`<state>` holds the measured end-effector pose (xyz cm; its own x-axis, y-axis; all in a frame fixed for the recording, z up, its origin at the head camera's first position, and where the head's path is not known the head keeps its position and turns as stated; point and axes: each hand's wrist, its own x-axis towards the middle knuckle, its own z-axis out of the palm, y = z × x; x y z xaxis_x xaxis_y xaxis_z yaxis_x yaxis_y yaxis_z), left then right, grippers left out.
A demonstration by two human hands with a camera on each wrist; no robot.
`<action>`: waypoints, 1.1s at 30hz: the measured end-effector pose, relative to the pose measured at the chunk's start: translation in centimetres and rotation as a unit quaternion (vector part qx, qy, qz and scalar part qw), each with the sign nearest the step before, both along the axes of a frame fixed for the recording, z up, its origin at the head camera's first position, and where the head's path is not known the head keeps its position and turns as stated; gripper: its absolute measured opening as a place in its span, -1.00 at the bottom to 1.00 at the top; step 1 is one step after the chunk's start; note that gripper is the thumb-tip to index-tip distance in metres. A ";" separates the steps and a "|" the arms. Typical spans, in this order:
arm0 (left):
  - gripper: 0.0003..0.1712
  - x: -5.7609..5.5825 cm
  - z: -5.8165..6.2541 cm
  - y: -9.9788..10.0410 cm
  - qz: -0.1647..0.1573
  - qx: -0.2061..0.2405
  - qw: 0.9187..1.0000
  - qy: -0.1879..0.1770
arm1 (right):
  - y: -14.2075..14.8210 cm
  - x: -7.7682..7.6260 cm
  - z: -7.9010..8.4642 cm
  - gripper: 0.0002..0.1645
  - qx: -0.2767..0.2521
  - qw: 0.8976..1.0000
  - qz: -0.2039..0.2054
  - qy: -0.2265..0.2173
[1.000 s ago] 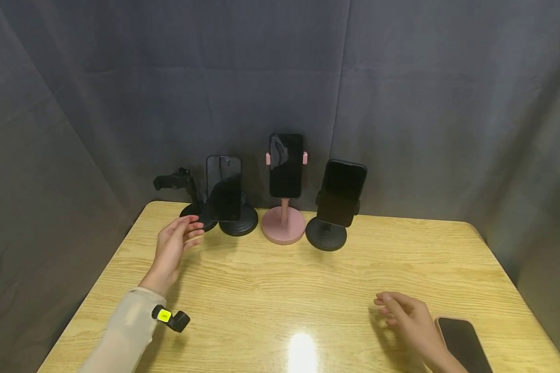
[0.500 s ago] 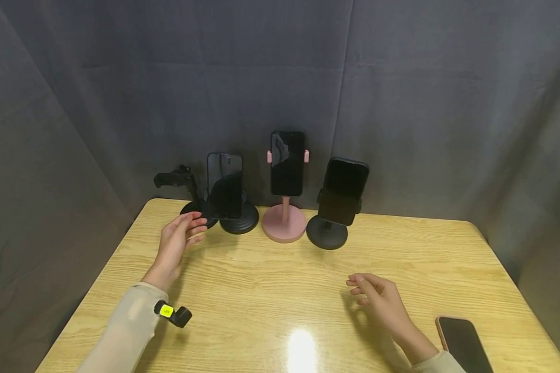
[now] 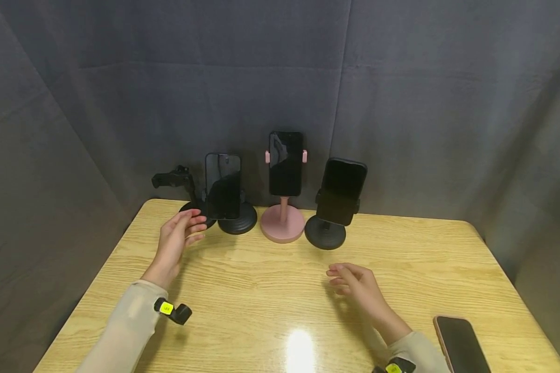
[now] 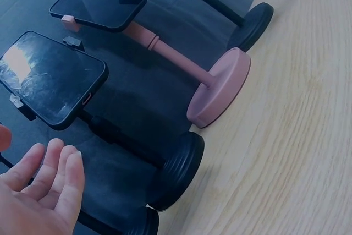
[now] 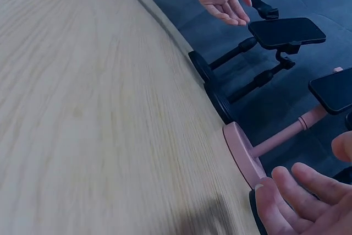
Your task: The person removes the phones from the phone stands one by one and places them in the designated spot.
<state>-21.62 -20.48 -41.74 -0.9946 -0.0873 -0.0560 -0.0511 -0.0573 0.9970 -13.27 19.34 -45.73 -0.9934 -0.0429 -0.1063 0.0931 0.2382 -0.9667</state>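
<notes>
In the head view my left hand point(image 3: 177, 241) hovers in front of the leftmost black phone stand point(image 3: 173, 180), fingers loosely bent and holding nothing. That stand's clamp carries no phone. Beside it, a black stand point(image 3: 239, 220) bears a dark phone point(image 3: 223, 185); the left wrist view shows my fingertips point(image 4: 74, 163) just below this phone. A pink stand point(image 3: 282, 228) holds another phone point(image 3: 285, 163) upright. My right hand point(image 3: 357, 285), also holding nothing, is over the table in front of the rightmost black stand point(image 3: 325, 235), whose phone point(image 3: 341, 191) leans to one side.
A phone with a pinkish edge point(image 3: 463, 344) lies flat on the wooden table point(image 3: 261, 290) at the front right. The stands line the table's back edge, close to a grey curtain point(image 3: 424, 103). Each sleeve carries a small black strap-on device.
My right hand has moved left and away from me, off from beside the flat phone toward the table's middle. My left hand has stayed nearly still, and so have the stands.
</notes>
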 end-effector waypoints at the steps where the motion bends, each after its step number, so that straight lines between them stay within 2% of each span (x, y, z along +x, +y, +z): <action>1: -0.50 0.0 0.1 0.0 0.000 -0.001 1.000 0.000 | -0.3 -0.3 -0.1 -0.49 -0.003 1.000 -0.003 -0.003; 11: -0.50 -0.6 0.5 -0.2 0.009 0.007 1.000 0.003 | -3.4 -2.3 -0.6 -0.51 -0.004 1.000 0.007 0.005; 22: -0.46 -1.2 1.1 0.2 -0.009 0.013 1.000 0.006 | -7.6 -4.5 1.1 -0.49 -0.029 0.999 0.032 0.015; 26: -0.44 -1.3 1.5 0.4 -0.011 0.005 1.000 0.006 | -8.8 -5.4 1.7 -0.42 -0.082 0.995 0.053 -0.003; 29: -0.43 -1.4 1.9 0.6 -0.009 0.000 1.000 0.008 | -9.8 -6.1 2.2 -0.38 -0.144 0.987 0.070 -0.024; 33: -0.43 -1.4 2.3 0.9 -0.005 -0.006 1.000 0.013 | -11.1 -6.9 2.8 -0.34 -0.191 0.978 0.077 -0.042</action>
<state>-23.03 -19.57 -39.48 -0.9965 -0.0782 -0.0301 -0.0266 -0.0448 0.9986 -20.13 8.21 -42.90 -0.9605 -0.2433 -0.1352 0.1685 -0.1215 -0.9782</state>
